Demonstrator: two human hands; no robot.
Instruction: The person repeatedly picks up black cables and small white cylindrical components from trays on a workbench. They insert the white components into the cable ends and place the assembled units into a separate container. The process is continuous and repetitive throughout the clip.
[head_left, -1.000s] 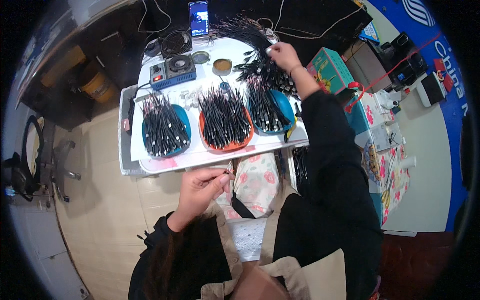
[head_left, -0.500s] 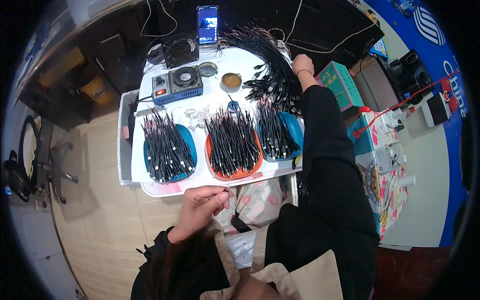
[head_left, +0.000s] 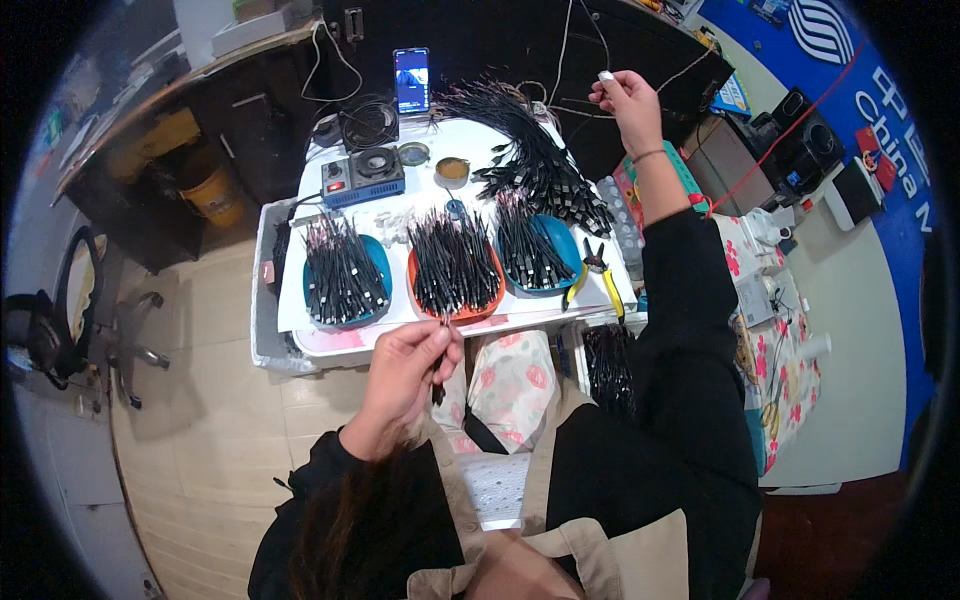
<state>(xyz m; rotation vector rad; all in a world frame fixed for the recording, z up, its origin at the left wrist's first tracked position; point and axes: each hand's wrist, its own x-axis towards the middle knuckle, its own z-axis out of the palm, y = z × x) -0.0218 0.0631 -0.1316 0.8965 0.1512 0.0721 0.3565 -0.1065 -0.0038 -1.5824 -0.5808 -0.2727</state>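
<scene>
A person sits at a crowded tabletop [head_left: 399, 285], the left hand [head_left: 410, 370] clamped in a pinch grip on a black cable [head_left: 438, 392] just in front of an orange tray [head_left: 492, 300] heaped with similar cables. The right hand [head_left: 630, 105] is raised near a large cable pile [head_left: 545, 165], fingertips close to the thumb; a dark line meets them, but whether they hold it cannot be told here. A left blue tray [head_left: 381, 262] and a right blue tray [head_left: 562, 240] flank the orange one, yellow-handled pliers [head_left: 597, 265] nearby. A phone [head_left: 412, 82] glows at the back. Far right, a blue panel [head_left: 915, 130] bears a striped white emblem [head_left: 822, 30] and large white lettering in two scripts.
</scene>
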